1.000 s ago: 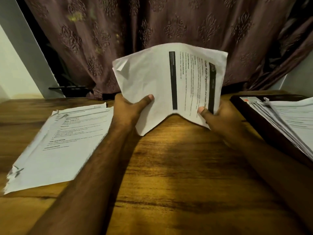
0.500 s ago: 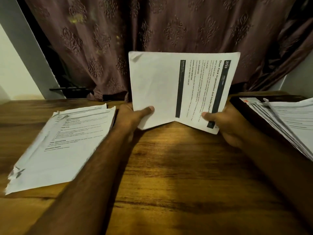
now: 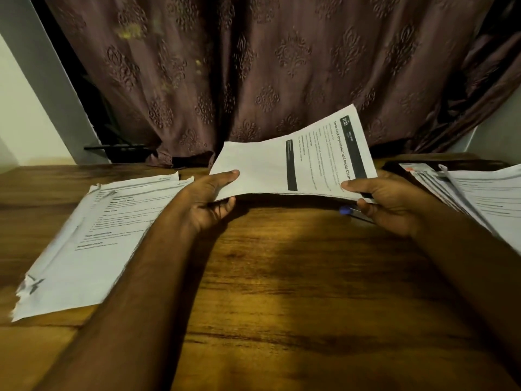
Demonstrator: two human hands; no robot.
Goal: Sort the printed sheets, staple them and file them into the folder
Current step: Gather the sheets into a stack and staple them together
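A small set of printed sheets point(image 3: 270, 165) hovers nearly flat just above the far middle of the wooden table point(image 3: 282, 277). My left hand point(image 3: 208, 198) pinches its near left edge, thumb on top and fingers beneath. My right hand point(image 3: 386, 198) pinches the near right edge the same way. A stack of printed sheets point(image 3: 93, 235) lies on the table at the left. At the right, a dark open folder point(image 3: 400, 167) holds another pile of papers point(image 3: 485, 198). A small blue-tipped object point(image 3: 348, 211), possibly the stapler, peeks out under the held sheets.
A patterned brown curtain point(image 3: 267, 66) hangs right behind the table's far edge. A pale wall and a grey frame point(image 3: 42, 80) stand at the far left. Bare wood lies between my forearms.
The held sheets have tipped down from nearly upright to almost flat and dropped closer to the table. Both hands kept their hold and lowered with them.
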